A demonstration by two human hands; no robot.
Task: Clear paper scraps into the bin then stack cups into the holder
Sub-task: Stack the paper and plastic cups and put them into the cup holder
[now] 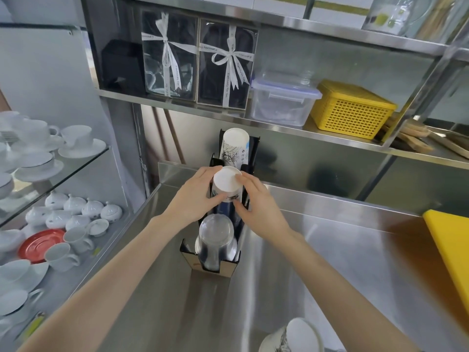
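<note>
A black cup holder point(227, 269) with three slots stands on the steel counter against the back wall. Its far slot holds a stack of printed white paper cups point(234, 146), bottoms up. A stack of clear plastic cups point(215, 240) fills the near slot. Over the middle slot, my left hand point(195, 196) and my right hand point(256, 201) both grip an upside-down white paper cup point(226, 182) from either side. More white paper cups point(297, 336) lie on their side at the bottom edge of the view.
A yellow cutting board point(451, 247) lies at the counter's right edge. Glass shelves on the left carry white teacups, lidded bowls point(76, 212) and a red saucer point(40, 245). Above, a steel shelf holds gift boxes, a clear container point(281, 102) and a yellow basket point(352, 110).
</note>
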